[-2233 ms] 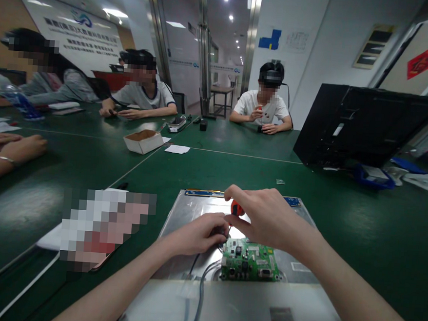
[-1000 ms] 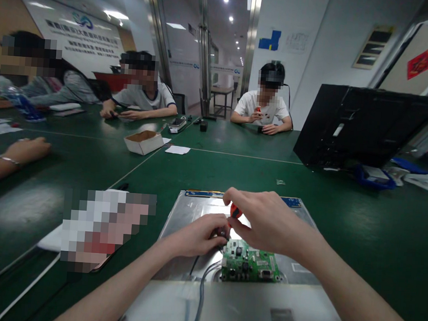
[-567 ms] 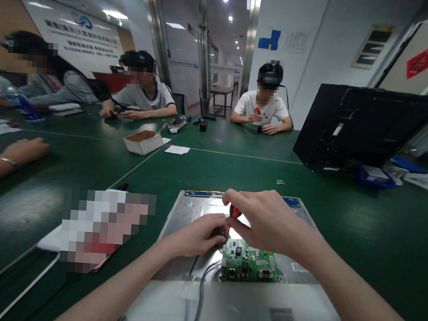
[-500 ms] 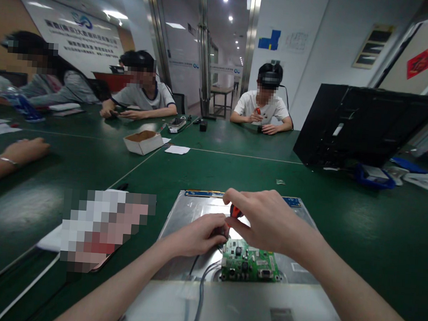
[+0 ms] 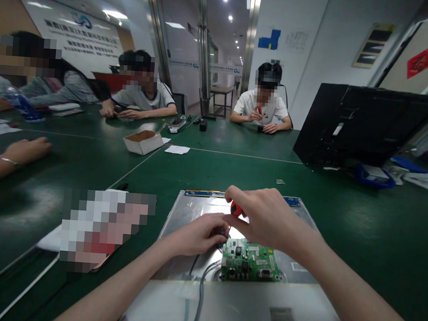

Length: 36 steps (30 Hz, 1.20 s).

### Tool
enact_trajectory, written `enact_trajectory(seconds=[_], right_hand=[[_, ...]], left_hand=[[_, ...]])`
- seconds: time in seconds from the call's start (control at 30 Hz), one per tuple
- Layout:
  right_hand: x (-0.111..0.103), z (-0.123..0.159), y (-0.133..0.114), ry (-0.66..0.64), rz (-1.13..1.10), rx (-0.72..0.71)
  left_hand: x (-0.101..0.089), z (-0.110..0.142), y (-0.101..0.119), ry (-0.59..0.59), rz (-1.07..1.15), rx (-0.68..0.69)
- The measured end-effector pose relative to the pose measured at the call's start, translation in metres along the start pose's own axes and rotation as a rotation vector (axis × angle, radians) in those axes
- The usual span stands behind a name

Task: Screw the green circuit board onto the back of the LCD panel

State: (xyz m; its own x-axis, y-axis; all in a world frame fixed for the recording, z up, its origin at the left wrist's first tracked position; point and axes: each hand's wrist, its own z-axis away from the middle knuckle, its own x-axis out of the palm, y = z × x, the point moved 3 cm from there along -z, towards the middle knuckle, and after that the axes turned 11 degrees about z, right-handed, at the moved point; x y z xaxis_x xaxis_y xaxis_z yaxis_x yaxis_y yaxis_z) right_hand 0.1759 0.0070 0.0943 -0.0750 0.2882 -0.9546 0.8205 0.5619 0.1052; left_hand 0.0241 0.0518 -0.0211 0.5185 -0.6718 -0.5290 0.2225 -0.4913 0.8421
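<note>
My right hand (image 5: 269,213) is closed round the red and black handle of a screwdriver (image 5: 236,209), above the far edge of a green circuit board (image 5: 249,261). Close to the screwdriver's lower end, the fingers of my left hand (image 5: 207,233) are pinched together at the board's far left corner. What they hold is hidden, though dark wires show beside them. The board lies on the silvery metal back of a flat display panel (image 5: 175,219). A grey cable (image 5: 200,296) runs from near the board over the panel's near edge.
A phone-like slab (image 5: 110,256) and a white cable lie left of the panel. Farther off are an open white box (image 5: 144,142), a paper slip (image 5: 177,149) and a black monitor casing (image 5: 366,127). Another person's hand (image 5: 27,150) rests at left; several people sit around the table.
My right hand has shifted up slightly and its grip has turned a little, showing more of the screwdriver's red handle. My left hand stays nearly where it was.
</note>
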Motion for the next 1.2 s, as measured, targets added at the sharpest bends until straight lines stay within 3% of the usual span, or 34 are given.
enact_trajectory(seconds=[0.27, 0.6, 1.2], right_hand=[[0.0018, -0.0016, 0.0026, 0.025, 0.082, 0.012], [-0.0025, -0.0007, -0.0018, -0.009, -0.046, -0.012], [-0.0024, 0.0003, -0.0014, -0.021, -0.019, -0.012]], left_hand=[[-0.0003, -0.0004, 0.007, -0.01, 0.036, 0.02], [-0.0017, -0.0001, 0.0028, 0.017, -0.042, 0.014], [-0.0016, -0.0014, 0.0045, 0.011, -0.033, 0.016]])
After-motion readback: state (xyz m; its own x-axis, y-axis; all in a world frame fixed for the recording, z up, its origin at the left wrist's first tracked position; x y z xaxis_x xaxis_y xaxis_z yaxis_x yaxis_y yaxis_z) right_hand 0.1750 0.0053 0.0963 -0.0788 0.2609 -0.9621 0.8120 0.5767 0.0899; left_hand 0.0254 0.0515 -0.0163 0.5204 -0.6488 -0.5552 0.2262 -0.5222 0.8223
